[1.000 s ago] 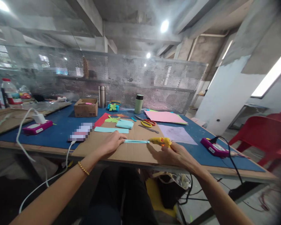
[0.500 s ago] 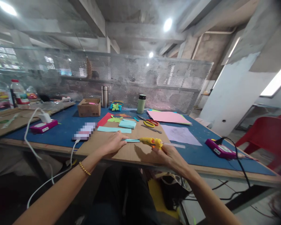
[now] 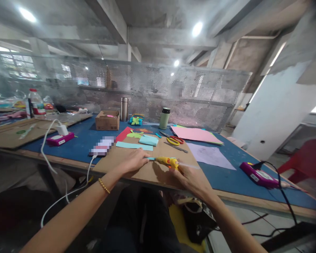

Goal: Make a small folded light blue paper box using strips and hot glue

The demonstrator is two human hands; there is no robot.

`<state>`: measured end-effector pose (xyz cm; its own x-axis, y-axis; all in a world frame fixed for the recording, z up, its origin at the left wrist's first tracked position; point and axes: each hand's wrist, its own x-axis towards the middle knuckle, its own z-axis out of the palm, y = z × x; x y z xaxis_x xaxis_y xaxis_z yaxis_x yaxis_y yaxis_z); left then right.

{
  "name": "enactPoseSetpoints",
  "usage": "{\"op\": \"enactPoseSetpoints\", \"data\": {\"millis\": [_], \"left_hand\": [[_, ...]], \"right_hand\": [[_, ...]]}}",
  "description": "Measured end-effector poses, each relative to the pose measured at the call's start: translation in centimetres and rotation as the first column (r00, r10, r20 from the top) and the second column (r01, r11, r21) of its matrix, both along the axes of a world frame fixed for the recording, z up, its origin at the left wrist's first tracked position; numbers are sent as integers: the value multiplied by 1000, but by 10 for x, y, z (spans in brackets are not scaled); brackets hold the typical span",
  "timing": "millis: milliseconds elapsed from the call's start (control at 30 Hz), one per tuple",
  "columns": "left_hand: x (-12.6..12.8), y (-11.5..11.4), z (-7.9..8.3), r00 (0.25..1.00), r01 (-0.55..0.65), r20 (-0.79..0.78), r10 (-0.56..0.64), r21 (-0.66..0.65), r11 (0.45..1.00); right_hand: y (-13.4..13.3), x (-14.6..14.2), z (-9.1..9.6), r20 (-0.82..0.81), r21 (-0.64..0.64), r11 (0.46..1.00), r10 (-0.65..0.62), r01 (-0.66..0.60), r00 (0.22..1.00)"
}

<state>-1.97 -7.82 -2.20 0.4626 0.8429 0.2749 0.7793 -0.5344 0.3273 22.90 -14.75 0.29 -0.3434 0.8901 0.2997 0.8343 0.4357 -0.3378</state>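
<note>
Closer to the left hand than a second ago, the yellow glue gun (image 3: 168, 162) has travelled leftward along a narrow light-blue strip (image 3: 151, 159). That strip lies on a sheet of brown cardboard (image 3: 133, 171) at the near edge of a blue surface (image 3: 221, 182), only a short piece of it showing between the left hand and the gun's nozzle. Wrapped around the gun's handle, the right hand (image 3: 186, 176) holds it with the nozzle pointing left; a clear stick (image 3: 191, 166) juts from its rear. The left hand (image 3: 137, 159), fingers close together, rests at the strip's left end; whether it pinches or only presses cannot be told. Just beyond the hands lie a wider light-blue strip (image 3: 134, 146), a folded light-blue piece (image 3: 149, 140) and scissors (image 3: 173, 141) with yellow and red handles. To the right is a lilac sheet (image 3: 212, 156); to the left, a phone (image 3: 102, 146), partly blurred, with a white cable plugged in.
</note>
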Motion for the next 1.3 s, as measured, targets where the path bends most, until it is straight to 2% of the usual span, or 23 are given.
{"op": "enactPoseSetpoints", "data": {"millis": [333,533,633,767,1000,1167,1300], "left_hand": [[8,-13,6,998,18,-58,-16,37,999],[-7,-27,13,988,-72,-133,78,54,996],[-19,-30,10,986,-110,-118,118,71,991],[-28,-30,0,988,-98,-101,113,144,985],[-28,-25,-10,991,-73,-96,96,223,972],[-29,-22,-15,994,-72,-69,91,236,969],[-30,-22,-16,992,-106,-35,117,226,968]], "right_hand": [[0,-12,5,75,6,1000,-4,3,997],[0,-11,8,83,-28,999,-16,18,996],[4,-7,3,73,-50,998,-31,35,997],[9,-3,-4,50,-55,997,-45,47,998],[4,-18,2,48,-6,1000,-8,8,999],[11,-28,-6,8,5,997,71,-71,997],[15,-30,-11,10,11,997,78,-78,997]]}}
